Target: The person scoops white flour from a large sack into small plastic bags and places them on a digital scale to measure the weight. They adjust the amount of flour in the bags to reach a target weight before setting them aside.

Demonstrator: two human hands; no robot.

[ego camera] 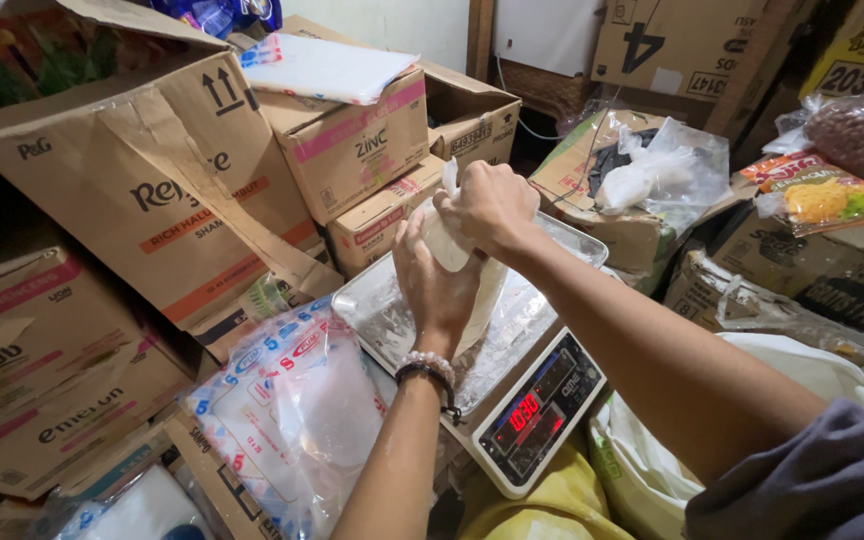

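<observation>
A clear plastic bag (pixel 482 295) filled with white powder stands on the metal pan (pixel 377 310) of a digital scale (pixel 537 415). My left hand (pixel 434 275) wraps around the side of the bag, a bead bracelet on its wrist. My right hand (pixel 489 205) grips the twisted top of the bag above it. The scale's red display is lit at the front.
Stacked cardboard boxes (pixel 152 190) crowd the left and back. A pack of clear plastic bags (pixel 292 415) lies left of the scale. A large white sack (pixel 652 470) sits at the lower right, snack packets (pixel 817 195) and more boxes behind it.
</observation>
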